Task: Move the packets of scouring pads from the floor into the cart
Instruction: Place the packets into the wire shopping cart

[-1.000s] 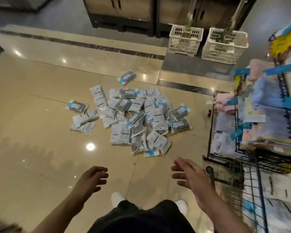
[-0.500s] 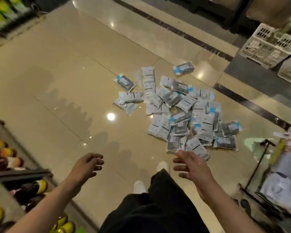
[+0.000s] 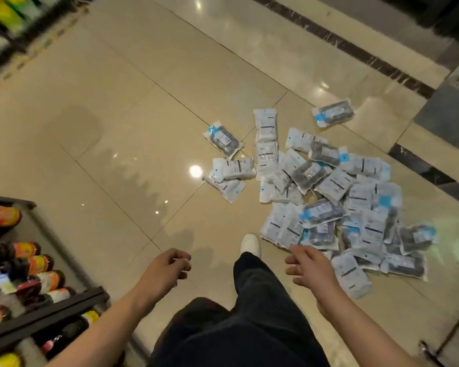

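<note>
Several packets of scouring pads (image 3: 326,197), clear plastic with blue tags and dark pads inside, lie in a loose heap on the shiny beige floor at the right. One packet (image 3: 333,113) lies apart at the far side, another (image 3: 223,139) apart on the left. My right hand (image 3: 309,266) hovers with fingers spread just in front of the heap's near edge, holding nothing. My left hand (image 3: 167,268) hangs over bare floor with loosely curled fingers, empty. The cart is out of view except a dark wheel or frame bit (image 3: 429,353) at the bottom right.
A low shelf (image 3: 45,313) with rows of bottles stands at the left, close to my left arm. My leg in dark trousers and a white shoe (image 3: 251,245) point at the heap. A dark floor strip (image 3: 355,49) runs across the far side.
The view has swung left and down: the cart and its racks slid out of frame at the right, the bottle shelf came in at the left. The heap is nearer my right hand.
</note>
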`<state>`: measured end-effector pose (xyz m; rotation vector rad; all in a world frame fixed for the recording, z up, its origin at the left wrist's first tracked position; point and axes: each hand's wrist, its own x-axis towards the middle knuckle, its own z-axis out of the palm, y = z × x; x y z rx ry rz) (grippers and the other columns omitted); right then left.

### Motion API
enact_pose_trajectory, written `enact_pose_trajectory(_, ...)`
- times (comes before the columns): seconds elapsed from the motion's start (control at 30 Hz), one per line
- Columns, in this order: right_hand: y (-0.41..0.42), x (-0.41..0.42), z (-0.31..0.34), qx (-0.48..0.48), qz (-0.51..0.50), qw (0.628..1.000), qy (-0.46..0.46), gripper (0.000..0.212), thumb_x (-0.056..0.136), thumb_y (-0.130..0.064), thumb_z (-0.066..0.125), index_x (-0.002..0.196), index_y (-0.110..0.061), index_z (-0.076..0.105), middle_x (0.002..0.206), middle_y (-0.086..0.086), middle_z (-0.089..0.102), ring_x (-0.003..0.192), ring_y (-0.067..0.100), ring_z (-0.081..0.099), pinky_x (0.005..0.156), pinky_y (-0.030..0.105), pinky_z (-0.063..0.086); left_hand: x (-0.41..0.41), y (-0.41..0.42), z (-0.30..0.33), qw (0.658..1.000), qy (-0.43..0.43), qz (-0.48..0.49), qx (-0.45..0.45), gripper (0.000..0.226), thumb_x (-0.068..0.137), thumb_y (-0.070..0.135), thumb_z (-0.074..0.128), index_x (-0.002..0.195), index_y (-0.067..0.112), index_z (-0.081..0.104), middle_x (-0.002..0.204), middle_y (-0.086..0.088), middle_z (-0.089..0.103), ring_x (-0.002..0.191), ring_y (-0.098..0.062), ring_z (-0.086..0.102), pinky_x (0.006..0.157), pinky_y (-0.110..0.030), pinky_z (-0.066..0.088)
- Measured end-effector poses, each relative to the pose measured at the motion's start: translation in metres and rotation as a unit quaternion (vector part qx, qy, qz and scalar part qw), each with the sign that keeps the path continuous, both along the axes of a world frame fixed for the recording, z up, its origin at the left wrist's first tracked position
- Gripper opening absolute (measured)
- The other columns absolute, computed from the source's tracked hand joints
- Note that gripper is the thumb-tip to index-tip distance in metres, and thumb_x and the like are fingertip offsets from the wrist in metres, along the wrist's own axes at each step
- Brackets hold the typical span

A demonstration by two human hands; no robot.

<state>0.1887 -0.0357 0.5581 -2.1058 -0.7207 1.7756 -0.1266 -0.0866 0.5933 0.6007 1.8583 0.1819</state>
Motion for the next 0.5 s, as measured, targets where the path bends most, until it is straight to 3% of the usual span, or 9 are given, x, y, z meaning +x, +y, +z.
enact_pose_trajectory(0.27,0.138,-0.064,-0.014,0.014,0.051,0.998,-0.024,0.014,0.103,-0.032,0.065,0.104,-0.020,0.071,0.101,0.007,0.077,0.087,0.024,0.075,0.081,0.039,0.058,-0.042,0.144,-0.036,0.997,-0.039,0.064,-0.023,0.014,0.104,0.019,0.057,0.115,0.020,0.066,0.113,-0.011,0.071,0.102,-0.027,0.069,0.082,-0.035,0.055)
enact_pose_trajectory(0.4,0.209,-0.091,-0.043,0.044,0.046,0.996,-0.063,0.008,0.102,-0.028,0.067,0.100,-0.021,0.070,0.099,0.009,0.077,0.081,0.020,0.073,0.078,0.035,0.057,-0.067,0.219,-0.091,0.990,-0.082,0.100,-0.057,0.016,0.106,0.021,0.054,0.113,0.012,0.066,0.107,-0.009,0.068,0.094,-0.022,0.065,0.079,-0.031,0.052)
enact_pose_trajectory(0.5,0.261,-0.112,-0.079,0.026,0.059,0.995,-0.076,0.015,0.103,-0.028,0.066,0.106,-0.014,0.070,0.101,0.008,0.075,0.081,0.019,0.069,0.072,0.031,0.055,-0.079,0.272,-0.140,0.986,-0.107,0.102,-0.075,0.015,0.105,0.019,0.054,0.113,0.012,0.064,0.100,-0.007,0.061,0.091,-0.022,0.058,0.074,-0.030,0.046)
